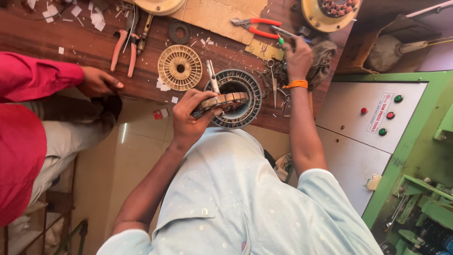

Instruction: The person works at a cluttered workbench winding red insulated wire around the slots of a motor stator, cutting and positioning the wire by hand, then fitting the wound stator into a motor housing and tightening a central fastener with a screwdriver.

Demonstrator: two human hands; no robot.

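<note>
Carefully note: left hand [188,118] clamped on grey ring-shaped slotted metal stator core [233,99] at wooden bench [71,42] edge, right hand [297,59] beyond it pinching green-tipped screwdriver [288,34]; core likely to tip floorward if grip slackens, unsupported.

Bright, warm, even light across the frame, colours saturated. No hard shadows; soft ones only, e.g. under the red-sleeved arm [42,75] at left and beneath the wooden bench [85,42] edge. Pale streak of glare on the tiled floor [123,133], left of centre. Faint sheen on the grey panel [349,156] at right. Centre sharp: the ribbed ring [245,118] shows crisp slots. Slight softness on the right hand [297,59], upper centre-right, and on the shirt [236,198] at the bottom edge, v. close to the lens. Wide-angle stretch at the corners, esp. lower right, where the green frame [410,141] leans.
</note>
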